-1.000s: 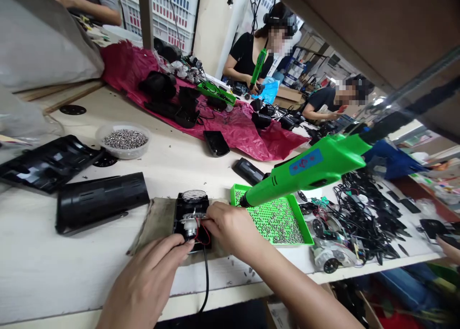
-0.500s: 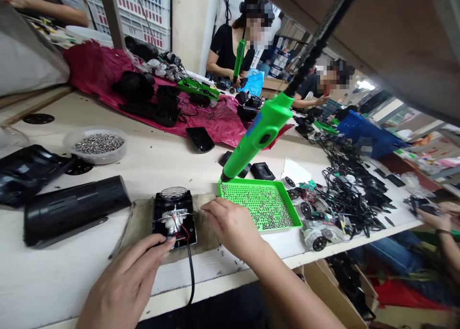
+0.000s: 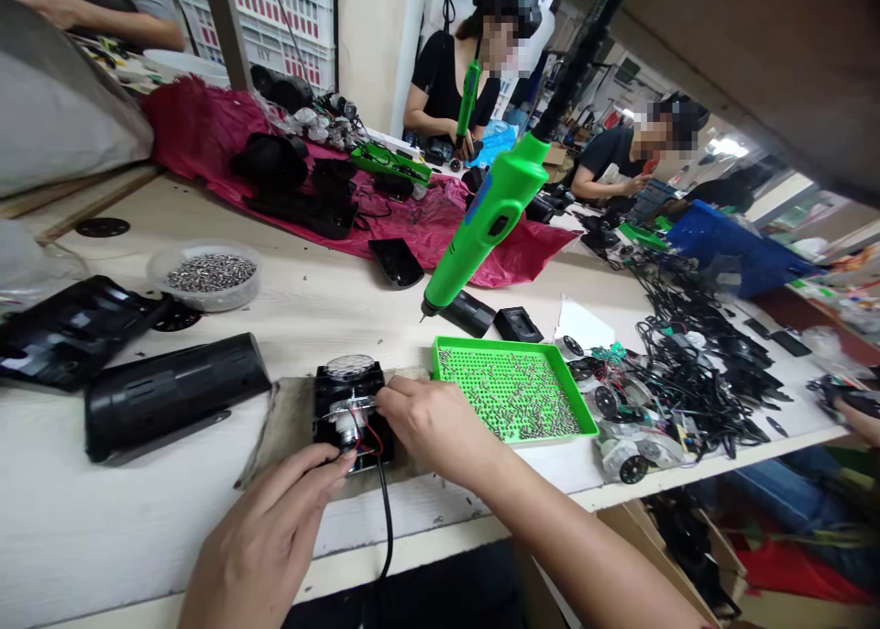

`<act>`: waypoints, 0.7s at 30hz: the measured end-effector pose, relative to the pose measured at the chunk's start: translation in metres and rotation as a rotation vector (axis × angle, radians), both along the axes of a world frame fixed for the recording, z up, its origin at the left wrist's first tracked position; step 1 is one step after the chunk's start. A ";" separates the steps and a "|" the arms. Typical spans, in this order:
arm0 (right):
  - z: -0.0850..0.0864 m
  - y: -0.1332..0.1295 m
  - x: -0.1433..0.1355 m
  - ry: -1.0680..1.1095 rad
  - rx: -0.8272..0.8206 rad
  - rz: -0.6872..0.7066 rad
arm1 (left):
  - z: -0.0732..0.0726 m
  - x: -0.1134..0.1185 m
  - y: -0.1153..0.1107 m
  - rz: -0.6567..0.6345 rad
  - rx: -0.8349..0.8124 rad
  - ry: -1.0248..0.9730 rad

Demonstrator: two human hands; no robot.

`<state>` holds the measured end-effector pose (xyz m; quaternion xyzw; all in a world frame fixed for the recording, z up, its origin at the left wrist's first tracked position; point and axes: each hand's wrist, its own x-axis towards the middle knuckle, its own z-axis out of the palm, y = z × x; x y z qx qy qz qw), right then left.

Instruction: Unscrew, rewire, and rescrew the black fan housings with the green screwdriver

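A black housing (image 3: 330,386) with a round mesh, a white motor part and red wires lies on a grey cloth (image 3: 275,436). My left hand (image 3: 275,519) has its fingers pressed together on the lower left side of the housing, by the motor part. The fingertips of my right hand (image 3: 440,427) pinch at the metal bracket (image 3: 354,406) on the right; what lies between them is too small to tell. A black cable (image 3: 386,519) runs from the housing over the table's front edge. Above, a green electric screwdriver (image 3: 485,221) hangs tip down.
A green tray (image 3: 509,391) of screws lies right of my right hand. A round tub (image 3: 210,276) of screws and black shells (image 3: 179,391) are at the left. Wired parts (image 3: 687,363) crowd the right. Several people sit at other places.
My right hand has moved left onto the bracket, where it was apart from the housing before. The hanging screwdriver's tip has swung off the tray's corner. The whole view has shifted slightly.
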<state>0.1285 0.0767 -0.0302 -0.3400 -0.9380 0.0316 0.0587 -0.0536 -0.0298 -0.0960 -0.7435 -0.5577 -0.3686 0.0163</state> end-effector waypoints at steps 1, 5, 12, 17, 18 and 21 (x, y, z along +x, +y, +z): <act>0.000 0.001 0.000 -0.004 -0.011 -0.002 | 0.001 0.000 0.000 -0.005 0.009 -0.005; 0.001 0.001 0.000 -0.006 -0.012 -0.012 | 0.001 0.001 0.002 -0.011 0.014 -0.008; -0.005 -0.001 0.001 0.022 -0.002 -0.025 | -0.001 0.002 0.002 -0.014 0.044 0.005; -0.011 -0.004 0.000 0.092 -0.017 -0.117 | -0.006 0.001 0.001 -0.015 0.017 0.025; -0.012 -0.007 -0.001 0.103 -0.019 -0.146 | -0.007 0.000 0.000 -0.007 0.014 0.025; -0.017 -0.025 0.000 0.291 -0.019 -0.232 | -0.013 -0.002 -0.003 0.021 -0.011 0.025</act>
